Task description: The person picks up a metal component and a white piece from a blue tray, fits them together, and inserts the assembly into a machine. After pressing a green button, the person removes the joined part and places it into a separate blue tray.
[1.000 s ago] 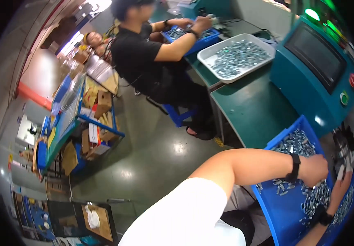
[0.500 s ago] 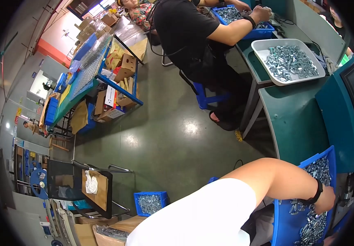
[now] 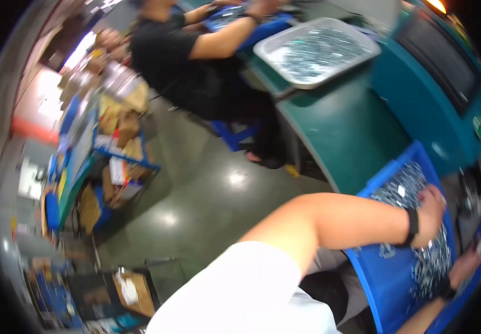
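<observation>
- Nearest me, the right hand (image 3: 466,264), a black band at its wrist, is over the deep blue plastic second bin (image 3: 456,313); blur hides its fingers, so I cannot tell whether it grips anything.
- Just left of it, the left hand (image 3: 431,217), also banded in black, is over the right side of the wide blue plastic bin (image 3: 382,295). Its fingers look curled, but I cannot tell whether anything is in them.
- Small, shiny silver metal pieces (image 3: 432,267) lie loose in the wide bin, heaped along its right side and toward its far end.
- How much of the handling is done I cannot judge; by my reading, plenty of loose pieces are left in the wide bin.
- For moving, I see blue base showing along the wide bin's left edge. The raised right wall runs between the two hands, a lip to lift over.
- Past the bin's far corner, a teal metal machine with a dark screen (image 3: 413,100) limits reach along the right edge of the green-topped table (image 3: 352,133).
- Green tabletop shows from the table's near corner to a white rectangular tray (image 3: 303,85) at the far end, spread with similar pieces.
- Beyond, a co-worker in a black shirt (image 3: 165,44) reaches over another blue bin (image 3: 276,25).
</observation>
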The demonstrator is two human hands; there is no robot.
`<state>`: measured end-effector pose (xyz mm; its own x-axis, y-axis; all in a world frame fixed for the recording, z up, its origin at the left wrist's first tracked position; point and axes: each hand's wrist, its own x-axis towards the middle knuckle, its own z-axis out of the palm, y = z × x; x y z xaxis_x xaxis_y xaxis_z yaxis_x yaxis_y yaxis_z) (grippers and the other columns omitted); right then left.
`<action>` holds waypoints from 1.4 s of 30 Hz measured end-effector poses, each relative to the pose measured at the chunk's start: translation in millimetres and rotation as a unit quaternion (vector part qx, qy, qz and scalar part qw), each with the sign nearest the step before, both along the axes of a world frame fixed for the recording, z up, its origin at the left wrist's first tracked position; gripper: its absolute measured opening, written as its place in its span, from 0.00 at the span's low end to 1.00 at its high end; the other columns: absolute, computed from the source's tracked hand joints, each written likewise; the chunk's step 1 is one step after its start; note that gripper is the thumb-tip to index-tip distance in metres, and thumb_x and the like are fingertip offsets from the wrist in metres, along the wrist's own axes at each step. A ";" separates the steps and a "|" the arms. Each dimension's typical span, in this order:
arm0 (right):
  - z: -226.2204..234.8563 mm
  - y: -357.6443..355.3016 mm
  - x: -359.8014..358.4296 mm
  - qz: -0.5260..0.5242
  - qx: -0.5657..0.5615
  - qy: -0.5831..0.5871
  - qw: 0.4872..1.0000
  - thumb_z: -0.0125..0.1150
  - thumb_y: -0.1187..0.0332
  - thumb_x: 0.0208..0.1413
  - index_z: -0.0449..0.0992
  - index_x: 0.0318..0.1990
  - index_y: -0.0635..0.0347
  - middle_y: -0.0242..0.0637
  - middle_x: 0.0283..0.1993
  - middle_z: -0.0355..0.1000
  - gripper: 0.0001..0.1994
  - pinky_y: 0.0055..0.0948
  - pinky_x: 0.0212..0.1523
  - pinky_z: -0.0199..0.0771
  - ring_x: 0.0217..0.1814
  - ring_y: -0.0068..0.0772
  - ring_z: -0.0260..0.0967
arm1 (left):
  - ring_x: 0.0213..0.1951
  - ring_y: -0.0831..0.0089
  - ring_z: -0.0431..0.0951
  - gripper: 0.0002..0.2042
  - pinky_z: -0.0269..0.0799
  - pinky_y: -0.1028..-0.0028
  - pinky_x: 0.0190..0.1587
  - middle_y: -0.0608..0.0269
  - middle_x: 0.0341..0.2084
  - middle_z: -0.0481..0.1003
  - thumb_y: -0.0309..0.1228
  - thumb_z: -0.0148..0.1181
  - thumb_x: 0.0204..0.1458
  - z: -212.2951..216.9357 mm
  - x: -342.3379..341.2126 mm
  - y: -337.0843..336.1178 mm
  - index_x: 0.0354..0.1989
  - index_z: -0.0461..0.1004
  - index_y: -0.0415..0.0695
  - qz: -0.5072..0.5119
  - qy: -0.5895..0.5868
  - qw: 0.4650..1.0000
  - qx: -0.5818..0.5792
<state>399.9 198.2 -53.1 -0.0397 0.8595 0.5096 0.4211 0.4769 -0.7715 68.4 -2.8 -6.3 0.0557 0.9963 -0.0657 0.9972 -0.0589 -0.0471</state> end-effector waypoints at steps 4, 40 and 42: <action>29.0 -74.5 -130.5 0.034 -0.060 0.140 0.988 0.56 0.64 0.73 0.70 0.73 0.61 0.37 0.75 0.67 0.24 0.33 0.73 0.66 0.72 0.36 0.67 | 0.52 0.52 0.77 0.18 0.77 0.58 0.50 0.39 0.48 0.77 0.36 0.71 0.46 -21.1 -55.2 -26.1 0.44 0.84 0.40 -0.162 -0.087 0.979 0.092; 45.0 -97.2 -167.8 0.007 0.024 0.109 0.994 0.63 0.74 0.64 0.82 0.58 0.60 0.44 0.40 0.77 0.15 0.32 0.36 0.74 0.33 0.29 0.74 | 0.40 0.46 0.80 0.15 0.78 0.57 0.41 0.48 0.33 0.82 0.13 0.64 0.40 62.6 -19.7 104.9 0.38 0.86 0.37 -0.280 -0.216 0.877 0.324; 46.0 -96.8 -166.3 0.001 0.023 0.103 0.994 0.63 0.74 0.64 0.82 0.57 0.60 0.44 0.39 0.77 0.15 0.32 0.36 0.74 0.33 0.29 0.74 | 0.41 0.45 0.79 0.16 0.77 0.56 0.42 0.48 0.33 0.82 0.12 0.62 0.38 58.9 -18.0 115.6 0.37 0.86 0.37 -0.313 -0.199 0.864 0.339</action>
